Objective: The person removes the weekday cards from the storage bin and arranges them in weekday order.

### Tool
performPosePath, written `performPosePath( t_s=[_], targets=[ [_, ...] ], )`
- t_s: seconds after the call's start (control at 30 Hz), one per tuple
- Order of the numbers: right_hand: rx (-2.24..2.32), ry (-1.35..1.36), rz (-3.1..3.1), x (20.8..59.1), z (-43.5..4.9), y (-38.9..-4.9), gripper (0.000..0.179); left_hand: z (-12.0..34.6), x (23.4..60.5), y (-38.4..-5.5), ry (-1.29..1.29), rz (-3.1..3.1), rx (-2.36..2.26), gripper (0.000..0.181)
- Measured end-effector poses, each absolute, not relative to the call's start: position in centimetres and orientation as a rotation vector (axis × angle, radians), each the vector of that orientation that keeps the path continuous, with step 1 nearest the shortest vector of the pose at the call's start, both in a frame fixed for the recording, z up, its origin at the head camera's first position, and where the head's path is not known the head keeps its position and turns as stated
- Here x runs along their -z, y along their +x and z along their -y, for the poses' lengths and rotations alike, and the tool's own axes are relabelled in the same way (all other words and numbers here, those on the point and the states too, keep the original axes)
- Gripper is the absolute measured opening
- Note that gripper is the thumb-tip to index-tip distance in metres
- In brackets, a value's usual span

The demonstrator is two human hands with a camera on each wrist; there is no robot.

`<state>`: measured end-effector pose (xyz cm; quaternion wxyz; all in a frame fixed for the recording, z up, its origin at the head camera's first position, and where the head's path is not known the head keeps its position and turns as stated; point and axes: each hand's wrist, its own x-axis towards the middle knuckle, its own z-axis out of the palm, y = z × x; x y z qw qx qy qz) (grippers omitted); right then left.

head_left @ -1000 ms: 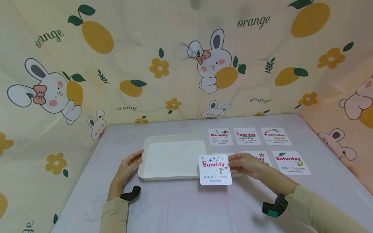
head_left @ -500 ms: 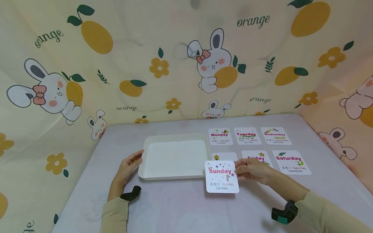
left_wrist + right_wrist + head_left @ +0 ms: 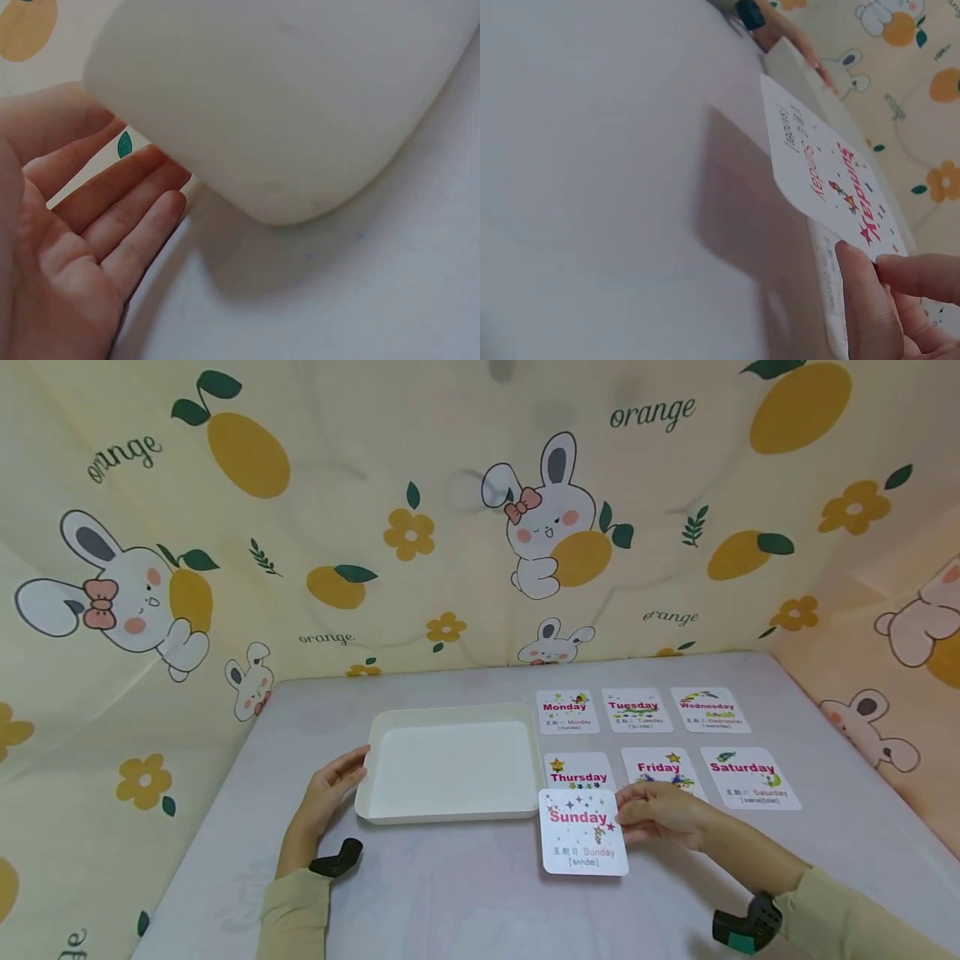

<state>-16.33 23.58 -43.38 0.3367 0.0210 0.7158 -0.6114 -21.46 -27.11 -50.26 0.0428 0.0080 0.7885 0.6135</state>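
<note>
My right hand [image 3: 663, 817] pinches the white "Sunday" card [image 3: 583, 835] by its right edge, thumb and fingers on either side. In the right wrist view the card [image 3: 821, 169] is tilted above the table, with its shadow beneath. My left hand [image 3: 327, 793] holds the left side of the shallow white tray [image 3: 453, 768]. In the left wrist view its fingertips [image 3: 174, 202] are at the tray's edge, partly hidden behind it. The "Thursday" card [image 3: 577, 770] lies just behind the Sunday card, which covers its lower part; my right hand overlaps the "Friday" card [image 3: 660, 766].
On the pale table [image 3: 427, 893], the "Monday" [image 3: 567, 712], "Tuesday" [image 3: 637, 711] and "Wednesday" [image 3: 709, 711] cards form a back row right of the tray. The "Saturday" card [image 3: 750, 778] ends the front row. A printed cloth [image 3: 450, 527] hangs behind.
My right hand has moved the Sunday card right and toward me, off the tray's right front corner. More of the Thursday and Friday cards shows. My left hand has stayed put.
</note>
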Motion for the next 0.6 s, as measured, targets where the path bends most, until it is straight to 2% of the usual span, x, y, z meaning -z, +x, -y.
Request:
performPosePath(
  t_s=[0.6],
  targets=[
    [1.59, 0.029, -1.817, 44.7, -24.7, -15.1, 0.019, 27.1, 50.3, -21.3, 0.041, -2.424, -1.888, 0.055]
  ],
)
